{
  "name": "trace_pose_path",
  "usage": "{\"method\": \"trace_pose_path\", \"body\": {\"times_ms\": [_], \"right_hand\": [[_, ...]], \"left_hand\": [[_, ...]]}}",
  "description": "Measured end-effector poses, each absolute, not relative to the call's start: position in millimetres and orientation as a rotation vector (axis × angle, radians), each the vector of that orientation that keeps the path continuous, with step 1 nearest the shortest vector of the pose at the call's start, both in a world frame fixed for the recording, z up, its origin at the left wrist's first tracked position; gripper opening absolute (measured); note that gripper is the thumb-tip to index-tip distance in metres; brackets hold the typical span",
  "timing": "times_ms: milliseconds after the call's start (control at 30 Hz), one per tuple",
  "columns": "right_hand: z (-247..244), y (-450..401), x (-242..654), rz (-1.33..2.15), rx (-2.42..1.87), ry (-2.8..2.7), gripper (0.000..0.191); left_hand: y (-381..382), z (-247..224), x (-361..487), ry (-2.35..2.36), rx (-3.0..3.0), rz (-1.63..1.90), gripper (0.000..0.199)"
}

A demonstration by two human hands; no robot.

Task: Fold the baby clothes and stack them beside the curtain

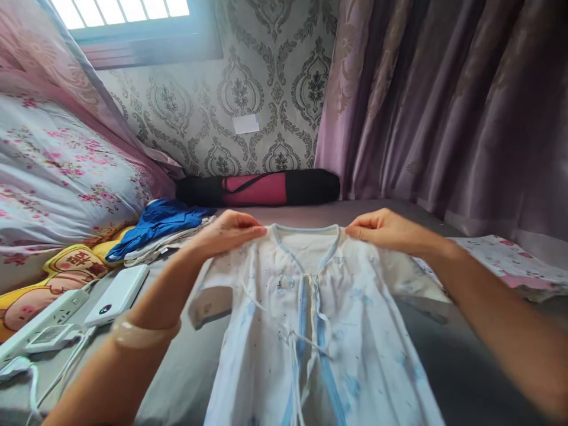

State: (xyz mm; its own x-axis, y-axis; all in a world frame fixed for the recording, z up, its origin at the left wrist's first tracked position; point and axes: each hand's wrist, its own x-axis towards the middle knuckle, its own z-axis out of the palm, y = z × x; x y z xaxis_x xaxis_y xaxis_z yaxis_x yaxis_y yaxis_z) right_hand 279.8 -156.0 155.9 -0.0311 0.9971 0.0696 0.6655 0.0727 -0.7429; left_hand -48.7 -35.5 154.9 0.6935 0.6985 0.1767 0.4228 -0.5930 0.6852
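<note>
A white baby gown [275, 319] with pale blue trim, tie strings and a faint blue print hangs spread between my hands, its front towards me. My left hand [235, 229] pinches it at the shoulder left of the neckline. At the opposite shoulder, my right hand [377, 229] grips the cloth between thumb and fingers. Both short sleeves droop outward below my wrists. The gown's lower end runs out of view at the bottom. A pale bangle [144, 332] circles my left wrist.
Left on the grey bed [168, 367] lie a power strip [57, 313] with cables, a white power bank [118, 294], blue clothing [162, 225] and a yellow cushion [57, 278]. A black-and-pink rolled bag [261, 188] rests by the wall. Floral cloth [506, 260] lies right, below purple curtains [435, 106].
</note>
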Motion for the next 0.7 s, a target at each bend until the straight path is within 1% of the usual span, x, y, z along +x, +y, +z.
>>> {"method": "trace_pose_path", "body": {"times_ms": [67, 133, 233, 300, 433, 567, 700], "right_hand": [[111, -133, 285, 0.681, -1.732, -1.836, 0.042], [70, -115, 288, 0.52, -1.818, -1.927, 0.037], [30, -99, 286, 0.259, -2.06, -2.051, 0.035], [19, -91, 285, 0.148, -2.165, -2.126, 0.037], [18, -72, 285, 0.016, -2.247, -2.216, 0.038], [16, -45, 294, -0.029, -2.281, -2.265, 0.039], [14, -15, 304, -0.02, -2.299, -2.287, 0.04]], "left_hand": [[-6, 103, -38, 0.898, 2.294, 0.442, 0.046], [17, 55, -28, 0.929, 2.358, 0.395, 0.043], [36, 10, -16, 0.952, 2.487, 0.394, 0.039], [43, 0, -12, 0.994, 2.585, 0.357, 0.037], [57, 4, -4, 1.117, 2.773, 0.218, 0.036], [78, 10, 8, 1.217, 2.844, 0.128, 0.037], [104, 11, 20, 1.214, 2.902, 0.086, 0.038]]}}
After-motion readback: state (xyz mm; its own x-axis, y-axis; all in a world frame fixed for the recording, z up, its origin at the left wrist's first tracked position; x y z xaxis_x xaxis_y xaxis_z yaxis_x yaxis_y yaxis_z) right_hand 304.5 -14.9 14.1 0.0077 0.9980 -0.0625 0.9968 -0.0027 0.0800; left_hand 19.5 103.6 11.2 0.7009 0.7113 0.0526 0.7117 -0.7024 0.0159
